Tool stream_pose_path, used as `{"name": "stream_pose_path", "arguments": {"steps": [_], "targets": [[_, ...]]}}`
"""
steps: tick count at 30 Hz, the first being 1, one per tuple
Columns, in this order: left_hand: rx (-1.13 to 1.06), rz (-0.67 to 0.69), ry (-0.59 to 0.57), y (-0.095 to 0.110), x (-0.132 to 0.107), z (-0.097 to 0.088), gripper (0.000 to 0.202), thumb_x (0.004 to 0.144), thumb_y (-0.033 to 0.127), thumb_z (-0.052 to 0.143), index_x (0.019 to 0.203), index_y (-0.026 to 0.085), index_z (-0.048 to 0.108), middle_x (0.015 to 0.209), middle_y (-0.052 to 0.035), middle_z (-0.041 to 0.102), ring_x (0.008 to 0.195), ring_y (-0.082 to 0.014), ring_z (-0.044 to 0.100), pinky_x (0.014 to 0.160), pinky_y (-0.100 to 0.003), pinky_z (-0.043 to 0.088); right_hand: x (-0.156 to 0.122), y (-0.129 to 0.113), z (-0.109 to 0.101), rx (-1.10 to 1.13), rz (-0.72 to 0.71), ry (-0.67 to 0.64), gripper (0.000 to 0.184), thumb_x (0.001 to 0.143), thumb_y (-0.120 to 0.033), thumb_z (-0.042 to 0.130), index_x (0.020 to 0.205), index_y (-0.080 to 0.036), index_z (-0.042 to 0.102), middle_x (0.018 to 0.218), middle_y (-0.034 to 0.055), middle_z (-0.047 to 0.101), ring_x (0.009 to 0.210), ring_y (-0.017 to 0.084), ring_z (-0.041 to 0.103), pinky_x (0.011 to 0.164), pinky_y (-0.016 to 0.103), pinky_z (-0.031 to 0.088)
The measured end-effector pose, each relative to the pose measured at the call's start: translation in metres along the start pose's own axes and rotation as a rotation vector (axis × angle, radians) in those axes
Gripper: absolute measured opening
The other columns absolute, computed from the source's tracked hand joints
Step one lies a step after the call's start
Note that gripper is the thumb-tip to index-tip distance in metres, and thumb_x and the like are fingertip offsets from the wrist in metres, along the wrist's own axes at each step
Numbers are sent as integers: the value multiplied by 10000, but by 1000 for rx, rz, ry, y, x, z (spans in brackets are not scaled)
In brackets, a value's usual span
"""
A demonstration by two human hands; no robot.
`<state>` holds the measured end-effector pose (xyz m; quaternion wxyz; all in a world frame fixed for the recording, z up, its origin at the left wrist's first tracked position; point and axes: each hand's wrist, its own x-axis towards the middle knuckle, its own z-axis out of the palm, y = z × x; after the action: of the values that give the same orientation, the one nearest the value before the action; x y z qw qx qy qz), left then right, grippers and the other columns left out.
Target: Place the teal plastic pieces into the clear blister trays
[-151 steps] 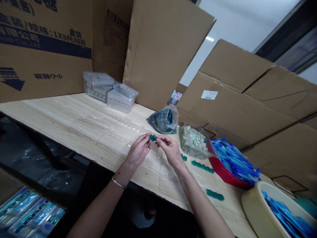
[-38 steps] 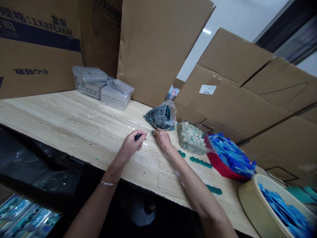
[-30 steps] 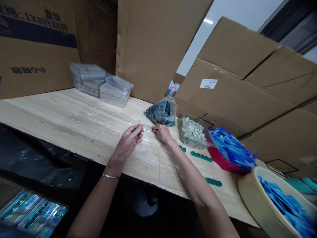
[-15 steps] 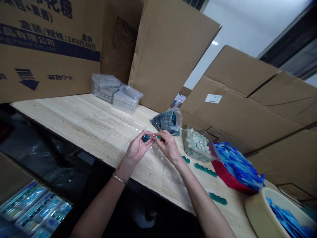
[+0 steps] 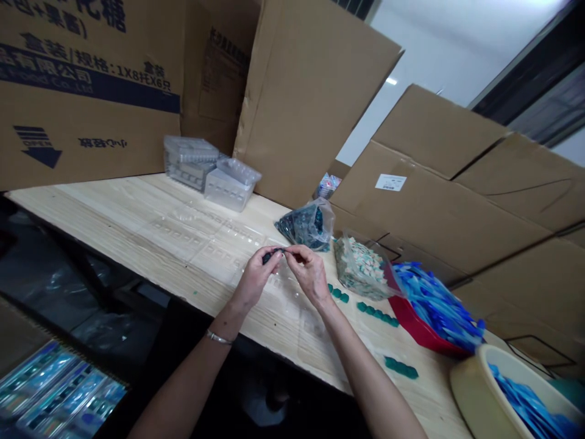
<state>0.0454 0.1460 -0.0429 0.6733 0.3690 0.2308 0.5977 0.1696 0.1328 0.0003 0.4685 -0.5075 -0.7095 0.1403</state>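
Note:
A small dark teal, glossy piece (image 5: 267, 257) is pinched between the thumb and fingers of my left hand (image 5: 254, 277), above the table. My right hand (image 5: 311, 274) meets it from the other side, its thumb and forefinger closed at the left fingertips. What sits between those right fingertips is too small to make out. Beneath and left of my hands lie clear plastic trays (image 5: 219, 253) with moulded hollows. Just behind my hands rests a clear bag (image 5: 306, 224) of dark teal pieces.
Rows of green pieces (image 5: 377, 314) lie right of my right arm. Further right stand a clear box (image 5: 361, 268) of pale pieces, a red tray (image 5: 418, 329) of blue packets and a cream tub (image 5: 475, 390). Clear containers (image 5: 231, 186) and cardboard boxes (image 5: 315, 103) line the back.
My left hand has turned from palm up to fingers curled over the teal piece. The right fingertips have come in against the left ones. The view has shifted slightly.

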Motion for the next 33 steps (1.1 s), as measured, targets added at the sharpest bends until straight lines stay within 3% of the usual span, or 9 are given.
{"name": "stream_pose_path", "arguments": {"steps": [3, 6, 9, 12, 17, 24, 27, 30, 33], "targets": [[300, 119, 21, 0, 1, -1, 254, 767, 307, 601, 970, 155, 617, 859, -37, 617, 687, -105, 543, 620, -215, 436, -5, -1, 1, -3, 50, -2, 158, 769, -267, 575, 857, -176, 671, 740, 14, 622, 602, 112, 514, 583, 225, 414], [505, 179, -1, 5, 1, -2, 272, 782, 281, 572, 1021, 158, 618, 940, -63, 634, 818, -152, 575, 736, -262, 451, -8, 1, 0, 34, 121, 1, 192, 769, -303, 572, 849, -153, 662, 734, 24, 639, 603, 119, 539, 588, 228, 436], [618, 239, -22, 7, 1, 0, 275, 793, 253, 550, 1039, 152, 620, 1013, -85, 636, 925, -178, 577, 838, -292, 433, -10, 2, -3, -19, 87, -12, 189, 799, -294, 534, 842, -151, 649, 733, 31, 639, 623, 128, 559, 611, 237, 451], [638, 259, -39, 3, 1, 2, 280, 799, 248, 542, 1049, 142, 614, 1074, -101, 625, 997, -186, 566, 903, -304, 408, -13, -1, -6, -183, -17, -3, 149, 816, -231, 497, 834, -155, 624, 737, 32, 620, 642, 131, 554, 632, 242, 444], [513, 195, -88, -4, 2, 1, 277, 809, 304, 541, 1036, 161, 611, 1067, -79, 633, 999, -180, 571, 883, -291, 426, -20, -7, -7, -324, -120, -14, 135, 842, -203, 455, 837, -167, 585, 751, 34, 600, 681, 140, 546, 655, 250, 427], [530, 199, -71, -4, 4, -2, 227, 770, 253, 578, 971, 164, 633, 1019, -74, 651, 964, -179, 582, 877, -287, 419, -19, 0, -6, -272, -40, 27, 114, 841, -191, 453, 841, -166, 563, 752, 34, 599, 672, 139, 559, 651, 252, 451], [503, 196, -69, -1, 1, 0, 211, 765, 247, 576, 953, 165, 623, 994, -68, 651, 931, -175, 587, 848, -287, 431, -21, -3, -5, -376, -146, -1, 113, 855, -178, 430, 868, -169, 542, 799, 53, 594, 742, 161, 564, 698, 282, 455], [570, 264, -69, 3, -2, 3, 168, 763, 203, 552, 914, 174, 618, 948, -54, 653, 897, -169, 589, 826, -283, 433, -25, -9, -3, -473, -287, -30, 133, 860, -141, 402, 898, -168, 528, 902, 90, 596, 877, 193, 560, 789, 328, 450], [710, 372, -6, 8, -4, 5, 153, 756, 149, 522, 871, 175, 617, 902, -52, 654, 870, -165, 588, 819, -283, 427, -28, -12, -3, -415, -297, -8, 144, 864, -129, 406, 916, -168, 535, 956, 100, 593, 935, 196, 551, 835, 349, 448]]}}
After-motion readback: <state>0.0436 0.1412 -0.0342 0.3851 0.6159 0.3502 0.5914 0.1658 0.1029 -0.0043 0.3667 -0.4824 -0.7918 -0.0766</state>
